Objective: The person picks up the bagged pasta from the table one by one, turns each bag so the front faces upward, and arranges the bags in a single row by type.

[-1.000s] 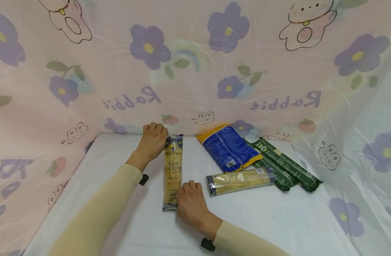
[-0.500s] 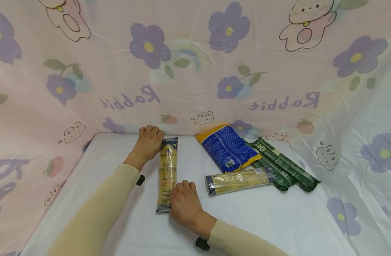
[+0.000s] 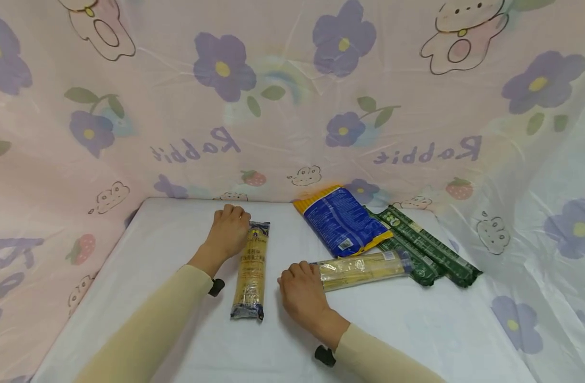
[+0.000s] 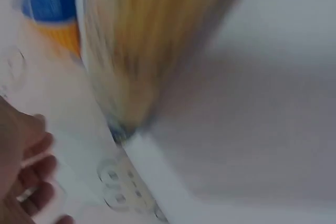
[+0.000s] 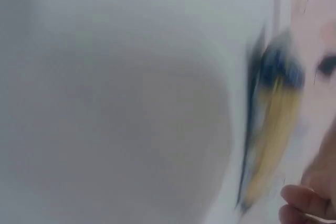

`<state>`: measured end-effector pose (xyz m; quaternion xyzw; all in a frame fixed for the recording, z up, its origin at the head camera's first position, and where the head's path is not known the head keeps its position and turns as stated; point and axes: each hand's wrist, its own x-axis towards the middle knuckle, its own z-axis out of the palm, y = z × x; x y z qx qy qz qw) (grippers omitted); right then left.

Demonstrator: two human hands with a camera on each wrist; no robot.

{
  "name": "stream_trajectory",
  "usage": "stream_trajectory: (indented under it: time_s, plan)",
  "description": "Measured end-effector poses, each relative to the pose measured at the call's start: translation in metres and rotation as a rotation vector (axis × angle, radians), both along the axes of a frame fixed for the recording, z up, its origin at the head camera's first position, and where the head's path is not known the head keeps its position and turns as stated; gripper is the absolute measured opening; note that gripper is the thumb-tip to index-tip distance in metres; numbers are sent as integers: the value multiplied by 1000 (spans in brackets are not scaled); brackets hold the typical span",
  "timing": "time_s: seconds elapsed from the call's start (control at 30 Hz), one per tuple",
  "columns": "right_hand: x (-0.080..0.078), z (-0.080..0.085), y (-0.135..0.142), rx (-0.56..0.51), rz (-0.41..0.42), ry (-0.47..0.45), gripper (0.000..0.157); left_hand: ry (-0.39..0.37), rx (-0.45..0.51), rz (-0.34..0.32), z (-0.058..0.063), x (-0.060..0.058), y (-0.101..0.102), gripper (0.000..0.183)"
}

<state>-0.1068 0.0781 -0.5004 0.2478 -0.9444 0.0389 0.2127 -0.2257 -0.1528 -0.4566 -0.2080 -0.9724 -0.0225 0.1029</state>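
A clear pack of spaghetti (image 3: 252, 271) with dark blue ends lies lengthwise on the white table. My left hand (image 3: 227, 231) is at its far left edge and overlaps it in the head view. In the left wrist view, loosely bent fingers (image 4: 37, 174) show a gap to the blurred pack. My right hand (image 3: 304, 295) is to the right of this pack, over the left end of a second spaghetti pack (image 3: 361, 270), which lies crosswise. The right wrist view shows the right hand's bent fingers (image 5: 304, 200) apart from a blurred pasta pack (image 5: 275, 124).
A blue bag with yellow ends (image 3: 345, 223) lies behind the second spaghetti pack. Two long green packs (image 3: 431, 244) lie side by side to the right, partly covered. A printed pink cloth (image 3: 283, 106) hangs behind the white table (image 3: 187, 340).
My right hand has come off the first spaghetti pack and moved right, to the second pack's end. The left hand and the first pack's far end have shifted nearer to me.
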Motion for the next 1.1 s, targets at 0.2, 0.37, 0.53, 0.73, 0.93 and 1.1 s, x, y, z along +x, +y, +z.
stream_trajectory:
  time_s: [0.2,0.37,0.53,0.73,0.93,1.1]
  plan:
    - [-12,-3,73,-65,-80,-20,18,-31,19,-24,-12,48,24,31]
    - [-10,-6,124,-65,-147,-45,23,-146,44,-45,-27,82,43,59]
    - [-7,-10,147,-29,-186,-95,32,-317,54,3,-41,96,53,74]
    - [-9,-16,150,-20,-182,-94,38,-327,76,-8,-53,94,46,68]
    - [-10,-18,147,-12,-191,-93,45,-318,78,-23,-54,90,23,63]
    - [-11,-19,144,-11,-187,-95,44,-336,83,13,-50,90,-9,61]
